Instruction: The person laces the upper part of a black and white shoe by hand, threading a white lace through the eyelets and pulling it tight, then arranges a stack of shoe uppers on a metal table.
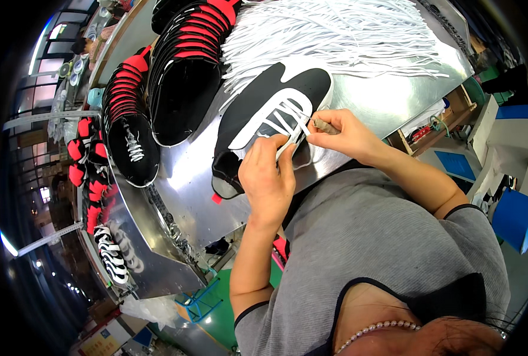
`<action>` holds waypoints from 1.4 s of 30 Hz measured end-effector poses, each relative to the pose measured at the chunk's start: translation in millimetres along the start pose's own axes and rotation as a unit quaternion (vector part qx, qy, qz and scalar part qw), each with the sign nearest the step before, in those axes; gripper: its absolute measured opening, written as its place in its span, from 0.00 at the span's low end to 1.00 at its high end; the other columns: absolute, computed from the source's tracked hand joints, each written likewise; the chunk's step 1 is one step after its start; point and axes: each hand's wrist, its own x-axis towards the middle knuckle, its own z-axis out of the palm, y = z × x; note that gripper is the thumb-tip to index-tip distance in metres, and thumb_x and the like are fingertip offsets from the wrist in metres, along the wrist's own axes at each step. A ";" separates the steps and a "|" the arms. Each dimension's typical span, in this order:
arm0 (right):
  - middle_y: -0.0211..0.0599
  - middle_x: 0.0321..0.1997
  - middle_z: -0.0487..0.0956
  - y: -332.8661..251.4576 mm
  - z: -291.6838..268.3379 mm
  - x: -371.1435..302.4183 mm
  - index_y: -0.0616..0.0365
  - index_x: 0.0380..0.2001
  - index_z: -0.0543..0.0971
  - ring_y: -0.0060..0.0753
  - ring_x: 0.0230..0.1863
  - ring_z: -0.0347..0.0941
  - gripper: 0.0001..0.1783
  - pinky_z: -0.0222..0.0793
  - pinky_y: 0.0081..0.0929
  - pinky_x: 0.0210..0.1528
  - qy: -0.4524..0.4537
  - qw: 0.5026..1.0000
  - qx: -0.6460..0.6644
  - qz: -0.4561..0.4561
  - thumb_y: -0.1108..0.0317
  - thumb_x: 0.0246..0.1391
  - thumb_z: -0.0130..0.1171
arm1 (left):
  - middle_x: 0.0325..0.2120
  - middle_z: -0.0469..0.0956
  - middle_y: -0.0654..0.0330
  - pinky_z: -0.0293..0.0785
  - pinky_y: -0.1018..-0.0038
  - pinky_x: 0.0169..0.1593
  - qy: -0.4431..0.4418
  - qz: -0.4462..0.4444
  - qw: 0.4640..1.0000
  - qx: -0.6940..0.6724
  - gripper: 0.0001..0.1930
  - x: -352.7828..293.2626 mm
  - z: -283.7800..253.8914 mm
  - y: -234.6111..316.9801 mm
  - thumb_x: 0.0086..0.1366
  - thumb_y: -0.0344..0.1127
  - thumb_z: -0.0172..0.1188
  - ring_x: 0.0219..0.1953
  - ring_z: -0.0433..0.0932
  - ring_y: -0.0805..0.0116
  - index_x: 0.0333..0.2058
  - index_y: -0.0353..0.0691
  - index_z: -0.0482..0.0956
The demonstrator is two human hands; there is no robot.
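Observation:
A black shoe upper [247,113] with a white eyelet panel lies flat on the metal table, a white shoelace [274,127] zigzagging across its opening. My left hand [268,175] rests on the near edge of the upper, thumb and forefinger pinched together at the lace by the eyelets. Close to its right, my right hand [350,137] is closed with its fingertips at the lace's other side. A tan wrapping [324,126] covers one of its fingers. Exactly what lies between the fingertips is partly hidden.
Loose white laces [335,38] spread over the table's far side. Two overlapping rows of black and red uppers [134,148] lie to the left. Beyond them, more red and black pieces [89,154] lie along a ledge. An open drawer [436,127] with small items is at right.

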 end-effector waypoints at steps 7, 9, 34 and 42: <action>0.18 0.23 0.70 -2.9 0.5 -11.9 0.58 0.29 0.76 0.09 0.25 0.61 0.07 0.55 0.14 0.27 -0.003 0.998 0.065 0.005 0.68 0.57 0.62 | 0.22 0.70 0.57 0.67 0.66 0.28 -0.016 0.048 0.999 0.003 0.09 8.9 0.7 16.7 0.54 0.22 0.64 0.23 0.72 0.58 0.34 0.37 0.77; 0.18 0.25 0.71 -1.0 -2.7 -11.8 0.59 0.30 0.77 0.08 0.27 0.62 0.09 0.57 0.14 0.29 -0.010 0.998 0.066 0.008 0.66 0.59 0.61 | 0.22 0.71 0.57 0.68 0.66 0.29 -0.010 0.054 0.998 -0.003 0.09 9.9 3.5 17.1 0.54 0.22 0.64 0.24 0.72 0.57 0.35 0.37 0.77; 0.27 0.34 0.78 -12.1 -29.1 32.0 0.59 0.39 0.77 0.16 0.39 0.73 0.06 0.67 0.18 0.44 -0.001 0.994 -0.045 -0.098 0.69 0.60 0.58 | 0.36 0.83 0.50 0.75 0.65 0.45 -0.216 -0.246 0.944 -0.038 0.21 18.9 21.2 -13.2 0.56 0.46 0.67 0.39 0.82 0.52 0.43 0.38 0.80; 0.38 0.32 0.81 -3.8 -30.4 34.4 0.57 0.41 0.75 0.36 0.32 0.77 0.11 0.71 0.30 0.34 0.031 0.939 -0.295 -0.177 0.66 0.57 0.60 | 0.33 0.84 0.55 0.75 0.69 0.43 -0.214 -0.260 0.936 -0.103 0.17 25.4 21.6 -9.4 0.55 0.41 0.69 0.35 0.83 0.62 0.39 0.35 0.81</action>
